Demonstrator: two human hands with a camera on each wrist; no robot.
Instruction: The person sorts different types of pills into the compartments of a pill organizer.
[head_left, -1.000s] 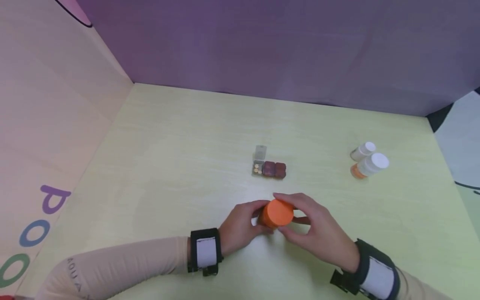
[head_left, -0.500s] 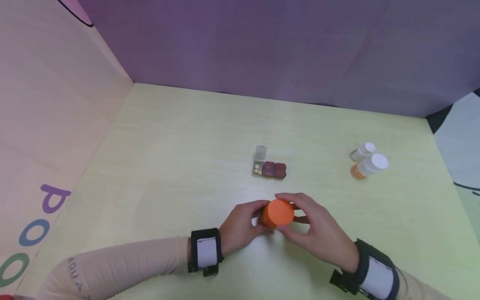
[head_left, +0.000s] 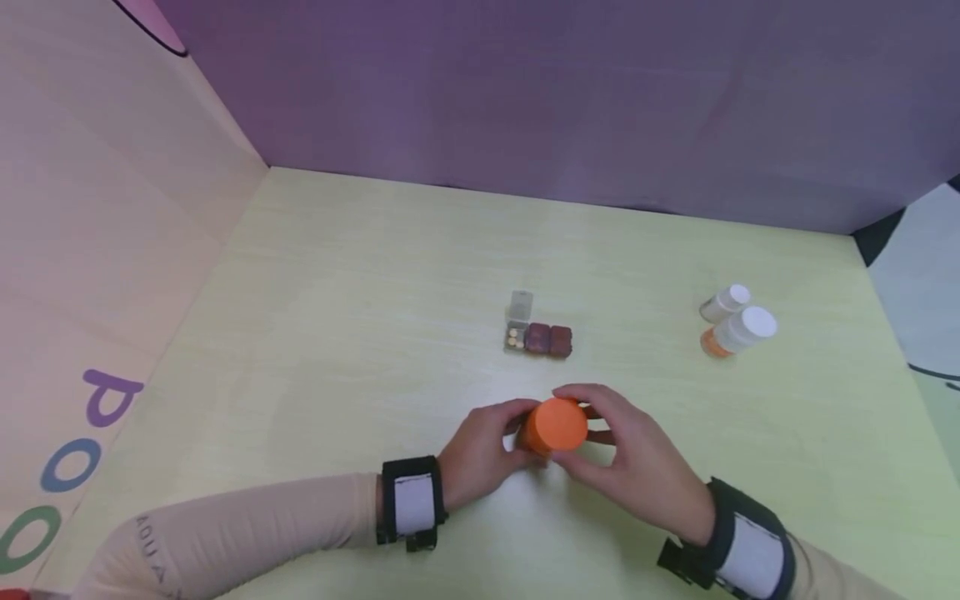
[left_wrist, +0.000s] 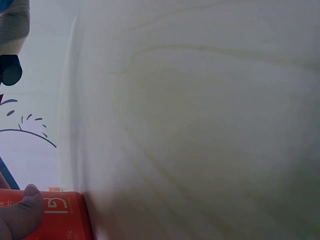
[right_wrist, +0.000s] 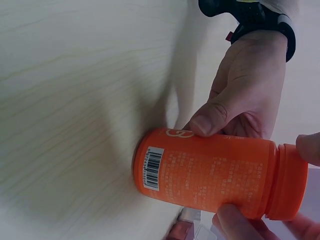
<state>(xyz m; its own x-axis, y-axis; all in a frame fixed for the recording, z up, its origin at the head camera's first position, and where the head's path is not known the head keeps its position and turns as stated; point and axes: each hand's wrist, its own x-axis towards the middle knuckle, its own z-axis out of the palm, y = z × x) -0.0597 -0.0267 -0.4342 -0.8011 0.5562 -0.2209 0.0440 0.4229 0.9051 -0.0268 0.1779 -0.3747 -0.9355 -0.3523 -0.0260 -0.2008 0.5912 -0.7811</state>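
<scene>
An orange bottle with printed text and a barcode stands on the table near the person, between both hands. My left hand grips its body, thumb on the near side. Around the orange cap, which sits on the bottle, curl the thumb and fingers of my right hand. Beyond the hands lies a small pill box. Its left compartment has the clear lid flipped up and holds several pale tablets; the other two compartments are dark red.
Two more bottles stand at the right: a small one with a white cap and a larger white-capped one with an orange lower part. A purple panel closes the table's back; a pale panel borders the left.
My right fingers have shifted slightly around the cap, the index finger to the right and the thumb to the left. My left hand and the bottle stay in place.
</scene>
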